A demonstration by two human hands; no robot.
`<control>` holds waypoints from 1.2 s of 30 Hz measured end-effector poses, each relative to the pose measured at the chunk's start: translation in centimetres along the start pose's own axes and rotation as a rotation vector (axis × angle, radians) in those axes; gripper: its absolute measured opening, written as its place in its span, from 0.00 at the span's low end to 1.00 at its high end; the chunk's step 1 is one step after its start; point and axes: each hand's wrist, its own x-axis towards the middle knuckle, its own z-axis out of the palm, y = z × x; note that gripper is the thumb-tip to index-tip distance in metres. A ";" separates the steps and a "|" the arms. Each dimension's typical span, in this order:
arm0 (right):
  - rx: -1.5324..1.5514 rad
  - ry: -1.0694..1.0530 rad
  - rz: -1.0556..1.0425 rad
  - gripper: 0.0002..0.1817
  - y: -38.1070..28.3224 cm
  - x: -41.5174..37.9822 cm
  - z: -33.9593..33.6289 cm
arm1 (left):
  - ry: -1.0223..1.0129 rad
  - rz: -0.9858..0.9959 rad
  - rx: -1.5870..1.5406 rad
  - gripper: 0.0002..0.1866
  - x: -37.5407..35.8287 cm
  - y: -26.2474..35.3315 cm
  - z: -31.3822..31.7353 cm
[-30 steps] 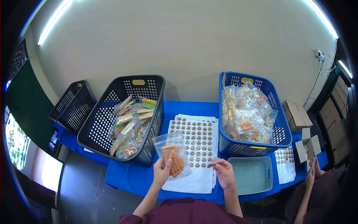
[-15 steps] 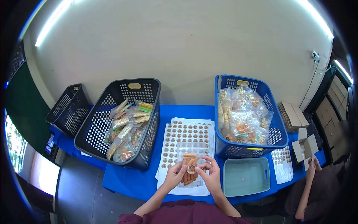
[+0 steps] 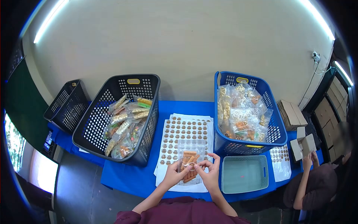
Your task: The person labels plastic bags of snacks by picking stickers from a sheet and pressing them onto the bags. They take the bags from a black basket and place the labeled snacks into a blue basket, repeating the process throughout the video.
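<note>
A clear plastic bag of brown stick-shaped snacks point(image 3: 189, 154) lies on sheets of round stickers point(image 3: 182, 128) in front of me. Over the bag's middle, a round brown-and-white sticker point(image 3: 192, 165) shows between my two thumbs. My left hand point(image 3: 173, 175) is closed at the sticker's left side, its fingers overlapping the bag's edge. From the right, my right hand point(image 3: 209, 173) pinches the sticker's other side with thumb and forefinger, while its other fingers stick out. My fingers partly hide the sticker and the snacks beneath.
A black basket point(image 3: 149, 128) with bagged snacks stands left, a smaller black basket point(image 3: 67, 108) beyond it. At right are a blue basket point(image 3: 274, 128) of bagged snacks, a pale green tray point(image 3: 263, 186), another sticker sheet point(image 3: 280, 164) and flattened cardboard point(image 3: 292, 114). A person point(image 3: 311, 183) handles a small box point(image 3: 304, 145).
My thumbs have shifted slightly closer together, and the sticker between them now looks more tilted. The whole view has moved slightly. The other person's hands remain at the small box.
</note>
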 end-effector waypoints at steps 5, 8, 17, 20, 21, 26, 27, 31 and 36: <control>-0.225 0.103 -0.098 0.31 0.4 -0.5 0.3 | -0.074 -0.082 0.084 0.16 0.1 0.1 -0.3; -0.356 0.137 -0.155 0.32 0.5 -0.8 0.1 | -0.029 -0.045 -0.007 0.16 0.0 1.8 0.2; 0.035 -0.105 0.096 0.18 1.5 -0.4 -0.1 | -0.188 -0.137 0.040 0.16 -0.8 1.8 -1.0; 0.054 -0.006 0.065 0.09 1.8 -0.8 0.3 | -0.200 -0.057 -0.028 0.17 -0.8 2.0 -0.7; 0.065 0.007 0.062 0.09 1.8 -0.9 0.3 | -0.203 -0.028 -0.040 0.17 -0.9 1.9 -0.6; 0.029 0.077 -0.009 0.09 2.0 -1.1 0.7 | -0.139 -0.024 -0.076 0.14 -0.4 1.5 0.2; 0.045 0.091 -0.002 0.09 1.8 -1.1 0.9 | -0.118 -0.001 -0.030 0.14 -0.2 1.6 0.3; 0.062 0.051 0.000 0.09 2.1 -1.0 0.8 | -0.051 0.019 0.011 0.14 0.1 0.2 0.4; 0.192 -0.072 0.120 0.12 1.4 -1.0 0.1 | -0.012 0.017 -0.062 0.15 0.6 0.8 0.2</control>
